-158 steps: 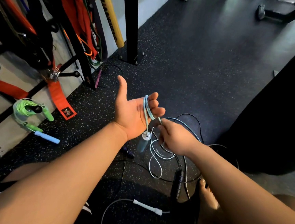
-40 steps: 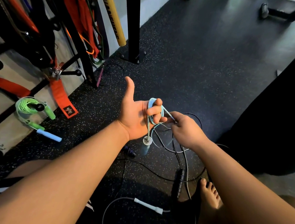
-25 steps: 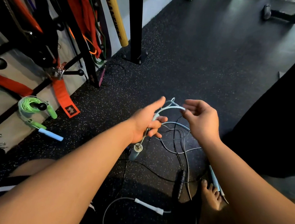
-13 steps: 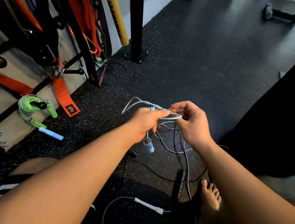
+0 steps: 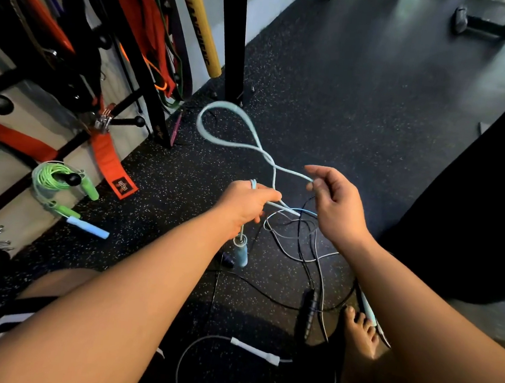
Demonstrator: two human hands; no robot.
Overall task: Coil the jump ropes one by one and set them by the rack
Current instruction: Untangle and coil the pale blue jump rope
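Note:
My left hand (image 5: 245, 202) is closed on strands of the light blue jump rope (image 5: 221, 109), whose blue handle (image 5: 240, 253) dangles below the fist. A big loop of that rope swings up and away toward the rack post. My right hand (image 5: 334, 206) pinches the rope's other strand between thumb and forefinger, a little right of the left hand. A coiled green jump rope (image 5: 53, 177) with green handles lies by the rack (image 5: 150, 90) at the left.
Black and white ropes lie tangled on the speckled rubber floor under my hands, with a black handle (image 5: 307, 313) and a white handle (image 5: 255, 351). My bare foot (image 5: 361, 332) rests near them. Orange straps and bands hang on the rack; a black bag stands at right.
The coils that were wound around my left hand have come off into one large loop flung forward. My left hand turned over into a fist; my right hand lifted and pulled a strand rightward.

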